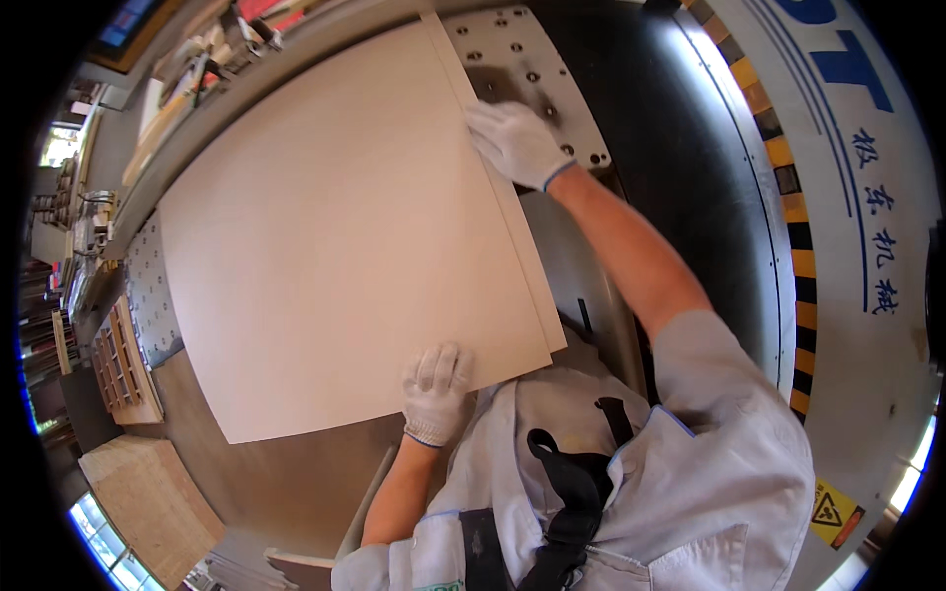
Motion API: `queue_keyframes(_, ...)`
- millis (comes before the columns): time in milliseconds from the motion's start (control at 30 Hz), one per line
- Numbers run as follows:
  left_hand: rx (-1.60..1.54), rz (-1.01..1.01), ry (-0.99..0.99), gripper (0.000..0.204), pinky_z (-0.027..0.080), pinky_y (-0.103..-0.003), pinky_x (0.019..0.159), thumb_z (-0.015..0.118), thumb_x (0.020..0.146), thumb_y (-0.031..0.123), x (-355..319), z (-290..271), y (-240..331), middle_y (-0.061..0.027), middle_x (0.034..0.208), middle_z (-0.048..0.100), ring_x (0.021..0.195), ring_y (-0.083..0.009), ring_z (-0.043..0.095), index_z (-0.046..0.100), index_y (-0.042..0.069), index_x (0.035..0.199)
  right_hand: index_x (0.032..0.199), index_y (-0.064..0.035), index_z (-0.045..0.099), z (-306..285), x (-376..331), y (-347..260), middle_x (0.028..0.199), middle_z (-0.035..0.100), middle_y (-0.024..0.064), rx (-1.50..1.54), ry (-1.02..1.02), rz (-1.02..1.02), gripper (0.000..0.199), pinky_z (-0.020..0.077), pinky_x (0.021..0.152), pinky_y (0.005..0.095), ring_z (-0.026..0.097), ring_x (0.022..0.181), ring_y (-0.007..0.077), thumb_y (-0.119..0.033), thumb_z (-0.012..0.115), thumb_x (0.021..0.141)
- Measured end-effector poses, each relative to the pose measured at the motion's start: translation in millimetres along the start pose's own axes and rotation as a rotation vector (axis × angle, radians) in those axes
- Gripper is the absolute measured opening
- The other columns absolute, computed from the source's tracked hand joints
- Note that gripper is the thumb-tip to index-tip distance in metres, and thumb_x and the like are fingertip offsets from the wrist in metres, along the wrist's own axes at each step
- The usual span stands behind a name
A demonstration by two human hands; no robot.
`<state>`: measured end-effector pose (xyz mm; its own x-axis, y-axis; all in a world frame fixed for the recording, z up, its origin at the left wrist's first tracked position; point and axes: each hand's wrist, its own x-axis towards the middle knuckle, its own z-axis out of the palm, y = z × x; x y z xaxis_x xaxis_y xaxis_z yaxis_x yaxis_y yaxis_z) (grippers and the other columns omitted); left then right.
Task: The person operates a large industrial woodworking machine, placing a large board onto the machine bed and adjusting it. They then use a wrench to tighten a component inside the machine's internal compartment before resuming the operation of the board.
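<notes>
Workshop setting, seen from above: a grey machine table [552, 246] carried a large pale board [335, 227], which serves as the landmark for all positions below.

Item 1. Pale board: broad, flat, light beige, lying face up on the machine table. A second sheet of the same colour lay under it, its edge [522, 236] showing as a narrow strip along the board's right side.

Item 2. Left hand [435, 389]: in a white knit glove, fingers together and laid flat on the board's near edge, close to its near right corner. Pressing rather than gripping; whether the thumb curled under the edge could not be told.

Item 3. Right hand [514, 141]: in a matching white glove, arm stretched out, palm down with fingers spread slightly, resting on the board's right edge toward its far end, where the two sheet edges met. Nothing was enclosed in it.

Item 4. Perforated metal plate [512, 54]: light grey with rows of dark holes, just beyond the board's far right corner and partly under the right hand.

Item 5. Black and yellow striped band [778, 167]: curving along the machine housing, well to the right of the board.

Item 6. Wooden stacks [123, 364]: slatted pieces and a chipboard block, off the board's left near side, on the floor.

Item 7. Clutter of tools and boxes [217, 49]: beyond the board's far left edge, too small to identify.
</notes>
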<state>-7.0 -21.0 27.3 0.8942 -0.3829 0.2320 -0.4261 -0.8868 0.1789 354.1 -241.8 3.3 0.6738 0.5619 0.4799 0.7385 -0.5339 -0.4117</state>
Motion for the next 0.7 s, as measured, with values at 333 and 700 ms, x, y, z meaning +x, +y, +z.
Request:
queue_keyframes(333, -0.006, -0.021, -0.022, 0.043, 0.045, -0.047, 0.104, 0.066, 0.081, 0.012, 19, 0, -2, -0.0062, 0.132, 0.058, 0.123, -0.0264, 0.056, 0.068, 0.013, 0.124, 0.12, -0.0103, 0.069, 40, 83, 61, 0.125, 0.068, 0.0225, -0.164, 0.014, 0.062, 0.043, 0.0522, 0.095, 0.0458, 0.067, 0.109, 0.0361, -0.039, 0.069, 0.088)
queue_keyframes(700, -0.012, -0.053, -0.009, 0.043, 0.045, -0.048, 0.104, 0.065, 0.083, 0.013, 21, -2, 2, -0.0068, 0.133, 0.058, 0.126, -0.028, 0.055, 0.066, 0.013, 0.126, 0.126, 0.0031, 0.06, -22, -81, -101, 0.133, 0.057, 0.021, 0.037, -0.007, 0.177, 0.043, 0.0477, 0.101, 0.0467, 0.055, 0.12, 0.0401, -0.015, 0.07, 0.088)
